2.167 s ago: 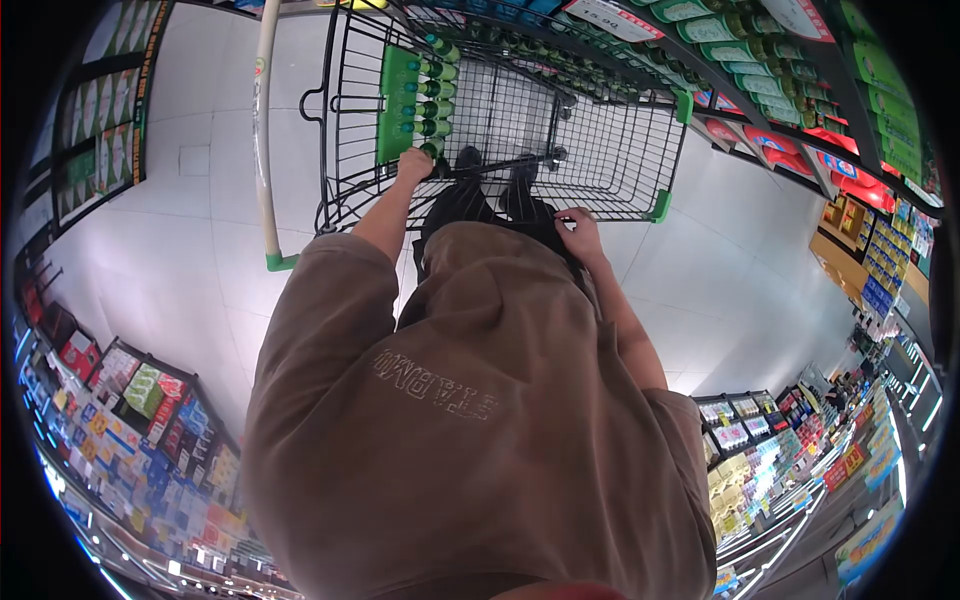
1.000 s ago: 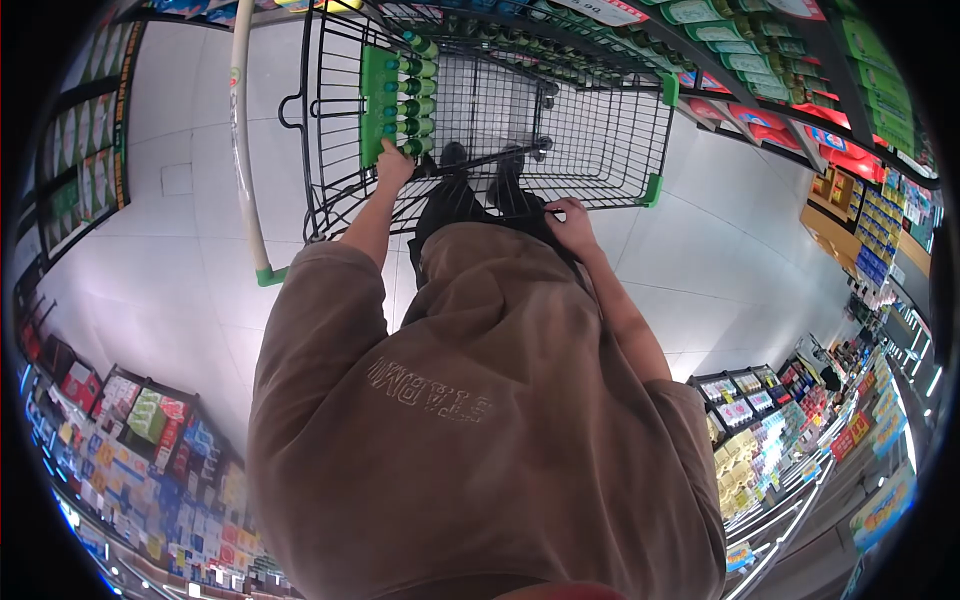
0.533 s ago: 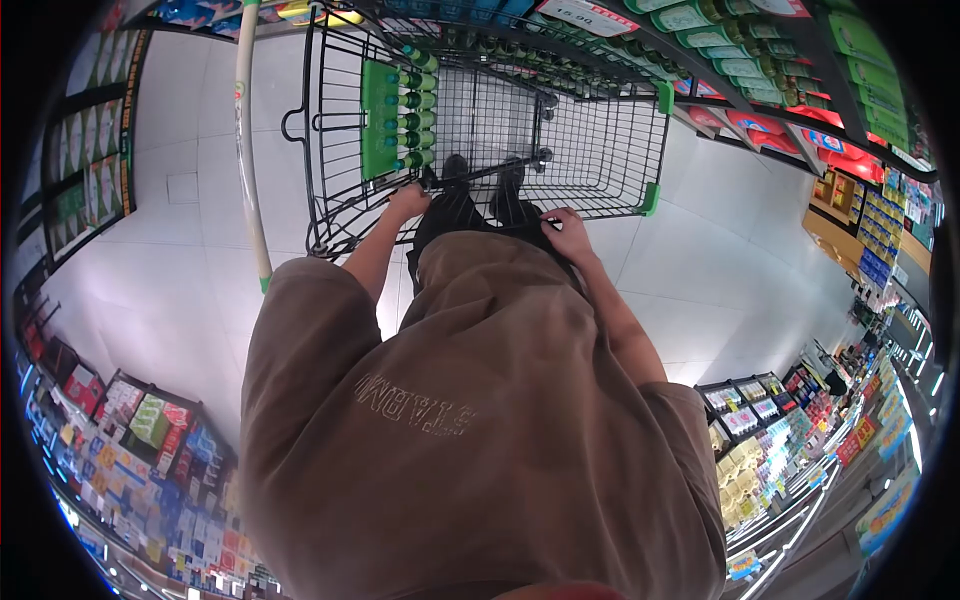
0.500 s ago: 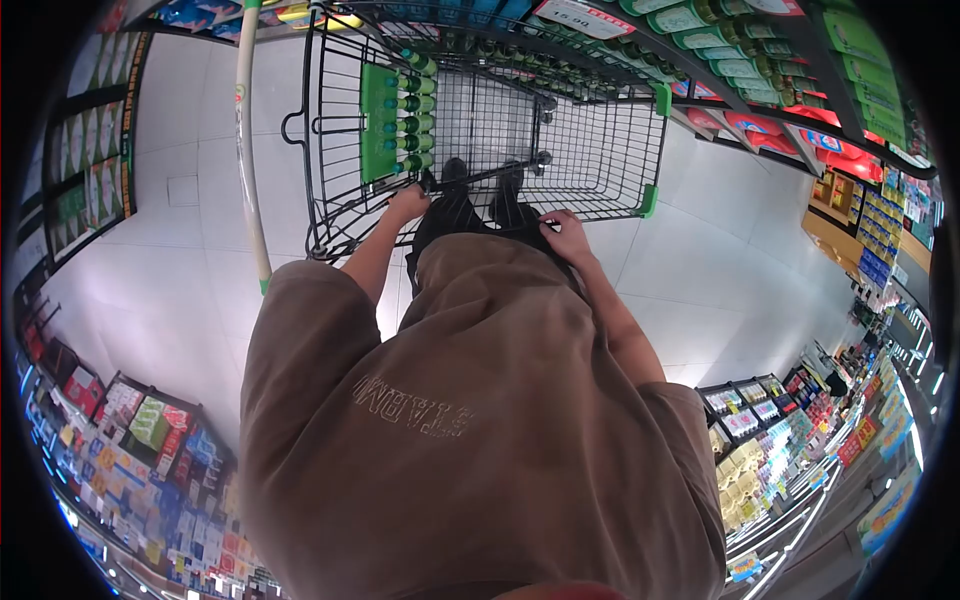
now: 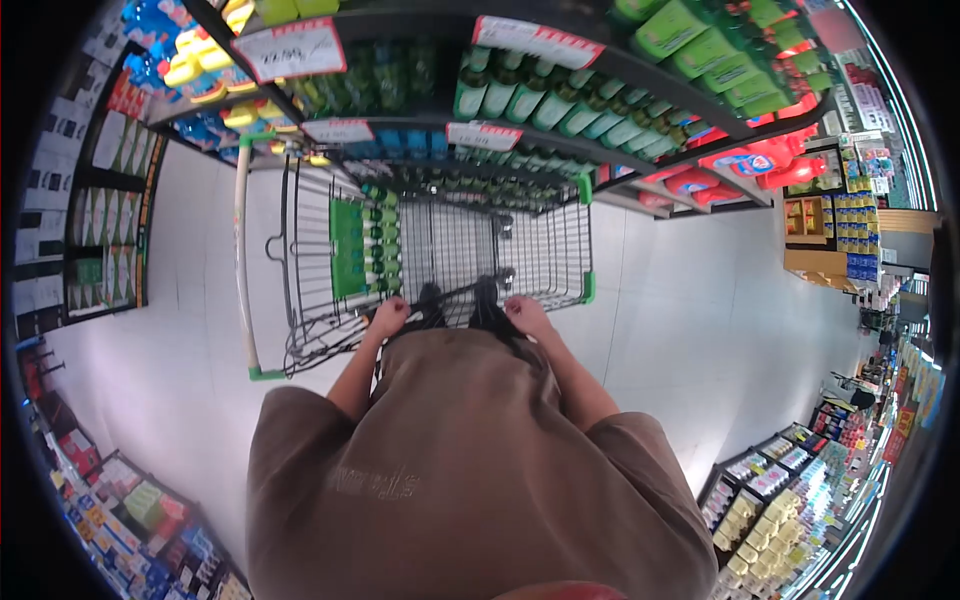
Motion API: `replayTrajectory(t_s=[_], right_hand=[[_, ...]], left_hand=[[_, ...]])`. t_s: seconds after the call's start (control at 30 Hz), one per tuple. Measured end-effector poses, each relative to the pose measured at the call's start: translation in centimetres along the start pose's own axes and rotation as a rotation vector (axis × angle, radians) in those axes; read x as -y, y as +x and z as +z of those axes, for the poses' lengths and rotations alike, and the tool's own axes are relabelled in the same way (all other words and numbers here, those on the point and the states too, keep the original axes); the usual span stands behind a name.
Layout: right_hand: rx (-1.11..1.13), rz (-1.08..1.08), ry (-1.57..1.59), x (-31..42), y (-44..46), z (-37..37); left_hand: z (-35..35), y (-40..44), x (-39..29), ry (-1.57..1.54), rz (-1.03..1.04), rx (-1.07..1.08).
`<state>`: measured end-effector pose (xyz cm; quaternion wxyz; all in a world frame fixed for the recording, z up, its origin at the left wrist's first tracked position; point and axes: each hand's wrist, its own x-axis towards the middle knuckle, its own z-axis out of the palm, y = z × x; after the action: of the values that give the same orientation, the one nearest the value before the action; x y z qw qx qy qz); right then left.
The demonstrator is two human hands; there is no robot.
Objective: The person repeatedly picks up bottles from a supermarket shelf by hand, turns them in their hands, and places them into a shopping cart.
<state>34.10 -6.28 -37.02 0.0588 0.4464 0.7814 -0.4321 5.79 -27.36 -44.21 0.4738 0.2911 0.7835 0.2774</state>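
A black wire shopping cart (image 5: 550, 250) stands in front of me, with a green panel (image 5: 347, 250) and a row of several green bottles (image 5: 383, 240) inside its left part. Its pale handle bar (image 5: 240, 260) runs along the left. My left hand (image 5: 390, 317) is closed beside the cart's near edge; whether it grips anything is hidden. My right hand (image 5: 526, 316) has its fingers curled in, close to my dark trousers and the same edge. I cannot make out what, if anything, is in it.
Shelves with green bottles (image 5: 540, 100) and price tags (image 5: 290, 50) rise beyond the cart. Red bottles (image 5: 755, 160) sit on the right shelf. Stacked boxes (image 5: 115, 220) stand at the left. Pale floor tiles (image 5: 680, 280) lie around the cart.
My view has tilted up, so more of the shelves shows and the cart sits lower and further left. My right hand appears closer to my left, its fingers curled.
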Motion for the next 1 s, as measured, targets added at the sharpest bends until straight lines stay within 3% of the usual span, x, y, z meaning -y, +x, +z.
replayTrajectory(t_s=[0.1, 0.17, 0.27, 0.53, 0.6, 0.73, 0.87, 1.0], right_hand=[[-0.057, -0.095, -0.051, -2.4, 0.5, -1.3], [-0.087, -0.148, -0.112, -3.7, 0.3, -2.4], [0.058, 0.075, -0.338, -5.2, 0.1, -3.7], [0.199, -0.012, -0.258, -7.9, 1.7, -5.6], [0.171, 0.023, -0.453, -7.8, 1.9, -6.1], [0.268, 0.146, -0.260, -9.2, 3.3, -6.8], [0.343, 0.103, -0.173, -10.9, 4.0, -7.3], [0.298, -0.023, -0.075, -13.3, 5.3, -6.1]], left_hand=[[1.6, -0.1, -1.1, -0.065, -0.041, -0.040], [2.3, -0.5, -2.0, 0.099, -0.049, -0.030], [3.0, -2.1, -4.3, 0.310, -0.143, 0.052], [5.3, -2.5, -5.2, 0.492, -0.186, -0.059], [5.6, -3.2, -6.5, 0.534, -0.289, -0.041], [7.2, -3.8, -7.3, 0.514, -0.378, -0.114], [7.9, -3.5, -5.6, 0.537, -0.320, -0.193], [6.8, -3.6, -6.4, 0.482, -0.352, -0.103]])
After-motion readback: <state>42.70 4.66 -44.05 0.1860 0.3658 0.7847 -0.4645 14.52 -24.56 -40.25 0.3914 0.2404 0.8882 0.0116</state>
